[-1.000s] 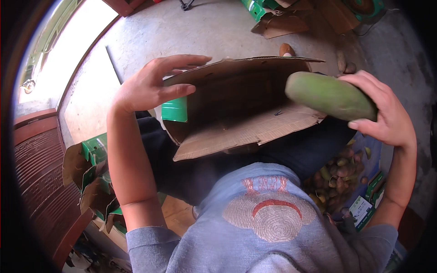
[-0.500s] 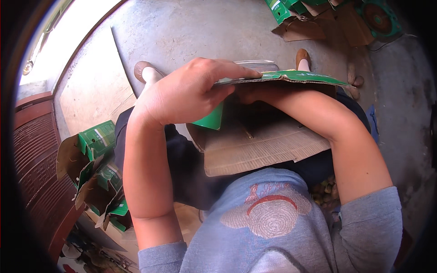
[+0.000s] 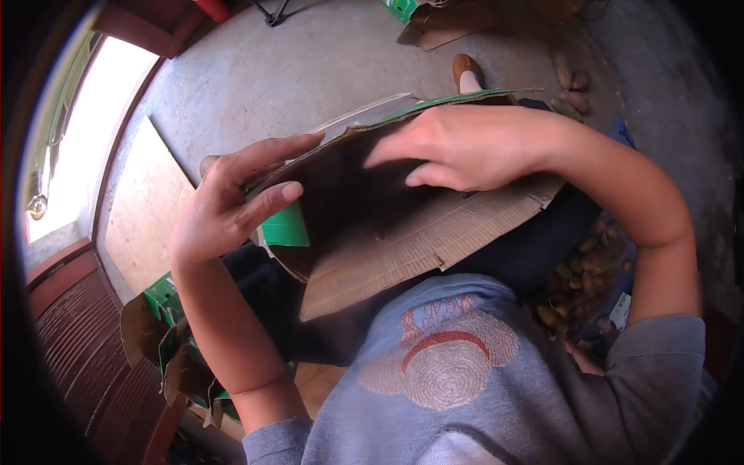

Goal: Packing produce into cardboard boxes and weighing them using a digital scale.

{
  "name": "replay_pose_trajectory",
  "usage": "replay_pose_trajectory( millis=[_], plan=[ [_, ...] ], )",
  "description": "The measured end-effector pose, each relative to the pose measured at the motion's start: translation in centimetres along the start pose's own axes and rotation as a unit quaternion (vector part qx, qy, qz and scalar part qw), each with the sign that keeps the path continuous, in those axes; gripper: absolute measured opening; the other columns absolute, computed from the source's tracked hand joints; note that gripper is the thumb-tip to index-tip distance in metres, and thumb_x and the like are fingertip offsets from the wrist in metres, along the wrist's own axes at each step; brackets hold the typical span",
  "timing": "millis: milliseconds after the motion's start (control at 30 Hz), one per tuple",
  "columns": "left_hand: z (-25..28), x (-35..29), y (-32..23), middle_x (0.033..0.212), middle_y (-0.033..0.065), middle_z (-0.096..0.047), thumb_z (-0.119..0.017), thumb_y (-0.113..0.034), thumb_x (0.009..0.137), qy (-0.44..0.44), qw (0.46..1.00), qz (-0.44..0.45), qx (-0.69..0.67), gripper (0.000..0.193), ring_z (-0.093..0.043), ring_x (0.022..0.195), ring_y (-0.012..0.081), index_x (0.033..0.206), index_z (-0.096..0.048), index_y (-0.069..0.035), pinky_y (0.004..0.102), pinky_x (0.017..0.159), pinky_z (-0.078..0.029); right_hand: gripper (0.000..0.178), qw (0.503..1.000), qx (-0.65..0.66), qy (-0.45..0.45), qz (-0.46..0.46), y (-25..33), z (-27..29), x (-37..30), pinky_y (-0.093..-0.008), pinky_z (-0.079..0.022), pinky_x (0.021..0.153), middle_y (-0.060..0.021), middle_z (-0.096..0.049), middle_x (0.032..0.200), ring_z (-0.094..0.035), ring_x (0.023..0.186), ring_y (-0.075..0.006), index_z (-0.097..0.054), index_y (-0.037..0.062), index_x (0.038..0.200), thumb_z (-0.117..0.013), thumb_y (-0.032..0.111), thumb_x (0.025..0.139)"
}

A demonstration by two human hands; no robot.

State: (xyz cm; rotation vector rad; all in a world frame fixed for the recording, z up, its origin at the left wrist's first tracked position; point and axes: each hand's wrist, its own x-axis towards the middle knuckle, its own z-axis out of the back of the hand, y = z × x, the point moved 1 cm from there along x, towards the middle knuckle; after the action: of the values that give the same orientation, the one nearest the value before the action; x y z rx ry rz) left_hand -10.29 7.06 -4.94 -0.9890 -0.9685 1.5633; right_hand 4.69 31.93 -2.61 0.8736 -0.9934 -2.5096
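Note:
A cardboard box (image 3: 418, 252), brown inside with green printing outside, rests on my lap with its top gaping toward me. At its left edge my left hand (image 3: 232, 186) pinches the wall, fingers outside and thumb inside, next to a green flap (image 3: 285, 227). Over the dark opening is my right hand (image 3: 473, 147), slightly blurred. Its fingers are spread and hold nothing I can see. The near flap is creased and hangs toward my shirt. Shadow hides the inside of the box.
Green and brown cartons (image 3: 167, 341) are piled at the left beside a dark red slatted panel (image 3: 101, 341). A flat board (image 3: 147, 194) lies beyond. Roundish produce (image 3: 581, 279) lies at my right. More cartons (image 3: 453, 23) stand at the far side.
My right hand has come out from deep inside the box to above its opening. My left hand has moved from the far edge to the left edge. The box has tilted and shifted left.

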Motion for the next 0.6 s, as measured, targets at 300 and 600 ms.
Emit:
replay_pose_trajectory(
  millis=[300,600],
  plan=[
    [0.5,-1.1,1.4,0.147,0.022,-0.05,-0.051,-0.036,0.104,-0.294,0.955,0.017,-0.019,0.059,-0.049,0.138,0.033,0.148,-0.045,0.002,0.0481,0.116,-0.038,0.035,0.653,0.196,-0.711,-0.172,-10.0,-8.9,-38.8,-0.0346,-0.048,0.101,-0.0165,-0.065,0.127,-0.063,0.117,-0.0234,-0.055,-0.0026,0.134,-0.055,0.012,0.102],
    [2.7,-6.8,3.9,0.146,0.0195,-0.053,-0.049,-0.028,0.107,-0.339,0.918,0.182,0.099,0.048,-0.051,0.135,0.0299,0.147,-0.048,-0.001,0.0453,0.114,-0.039,0.038,0.394,0.453,-0.58,-0.551,-30.2,-46.8,-40.5,-0.0342,-0.055,0.081,-0.0073,-0.068,0.12,-0.066,0.1,-0.0194,-0.059,0.0044,0.132,-0.063,0.008,0.094]
  ],
)
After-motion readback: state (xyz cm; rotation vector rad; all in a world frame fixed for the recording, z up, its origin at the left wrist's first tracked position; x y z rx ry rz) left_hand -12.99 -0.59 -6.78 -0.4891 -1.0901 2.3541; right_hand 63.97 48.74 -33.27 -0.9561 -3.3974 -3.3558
